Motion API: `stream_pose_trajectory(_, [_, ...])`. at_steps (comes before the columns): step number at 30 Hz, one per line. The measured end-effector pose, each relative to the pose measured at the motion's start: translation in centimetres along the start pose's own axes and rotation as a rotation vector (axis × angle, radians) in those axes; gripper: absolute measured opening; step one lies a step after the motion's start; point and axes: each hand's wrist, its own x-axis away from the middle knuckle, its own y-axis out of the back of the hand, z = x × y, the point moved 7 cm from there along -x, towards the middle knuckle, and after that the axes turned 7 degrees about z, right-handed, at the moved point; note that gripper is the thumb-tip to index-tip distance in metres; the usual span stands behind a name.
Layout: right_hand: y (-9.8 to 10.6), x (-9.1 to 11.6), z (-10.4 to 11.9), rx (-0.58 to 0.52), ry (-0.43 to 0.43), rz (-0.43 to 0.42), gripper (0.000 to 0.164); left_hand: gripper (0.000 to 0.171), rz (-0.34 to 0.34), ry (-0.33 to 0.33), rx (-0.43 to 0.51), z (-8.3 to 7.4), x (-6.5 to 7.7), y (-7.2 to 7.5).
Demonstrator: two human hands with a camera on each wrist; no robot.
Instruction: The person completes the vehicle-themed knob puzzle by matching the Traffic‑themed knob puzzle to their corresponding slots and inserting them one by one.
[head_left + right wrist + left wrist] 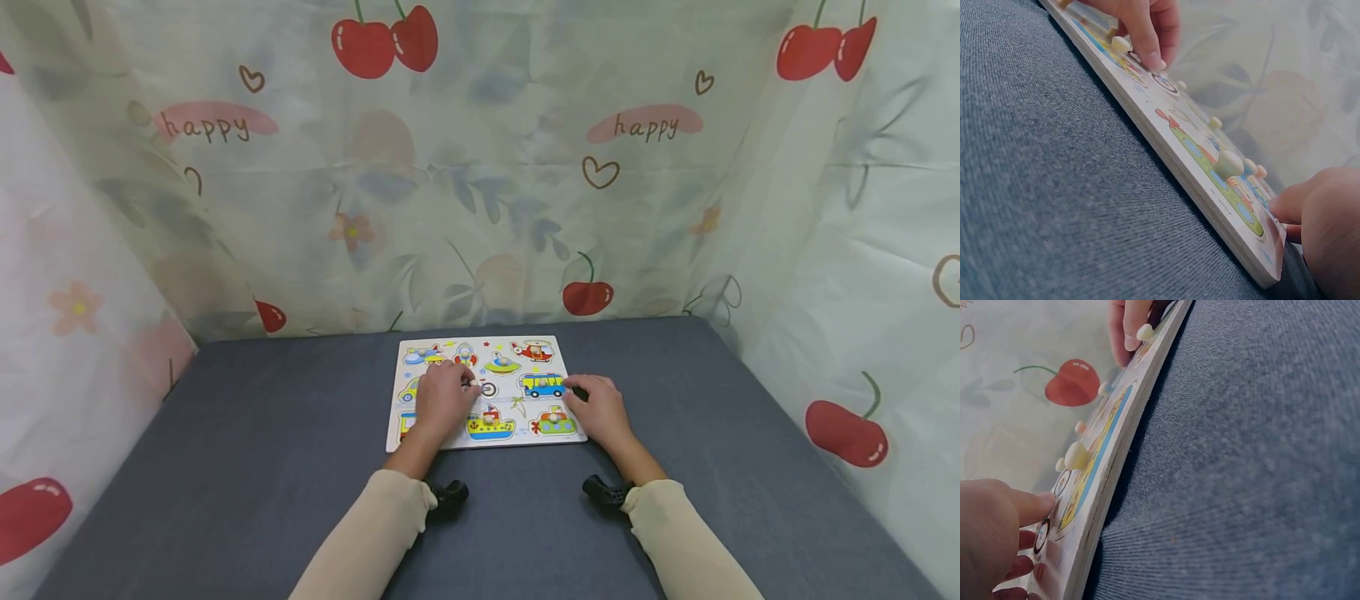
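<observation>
A white wooden knob puzzle board [450, 400] lies flat, printed with vehicle pieces. My left hand [444, 398] is over its middle, thumb and fingers pinching the knob of a puzzle piece with two round wheels [489, 389]; the hand covers much of that piece. At the board's right edge, my right hand [602, 408] grips the rim, its thumb [1285, 203] on top beside the blue and yellow bus piece [542, 385]. The boat piece [491, 425] sits just below the left fingers. A green submarine piece [1225, 181] sits near the right front corner.
A dark grey cloth-covered table [285, 500] spreads around the board. Patterned curtains [480, 167] with cherries hang behind and at both sides. Other knobbed pieces sit in the board, including a red helicopter [535, 351] and a flying saucer [502, 363].
</observation>
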Motion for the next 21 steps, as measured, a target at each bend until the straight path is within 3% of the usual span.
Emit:
stream_pose_trajectory(16, [-0.08, 0.01, -0.02, 0.004, -0.008, 0.004, 0.030, 0.021, 0.026, -0.049, -0.024, 0.08, 0.31, 0.26])
stream_pose_trajectory(21, [0.00, 0.11, -0.08, -0.001, -0.003, 0.004, 0.030, 0.021, 0.031, -0.055, 0.013, 0.26, 0.43, 0.53])
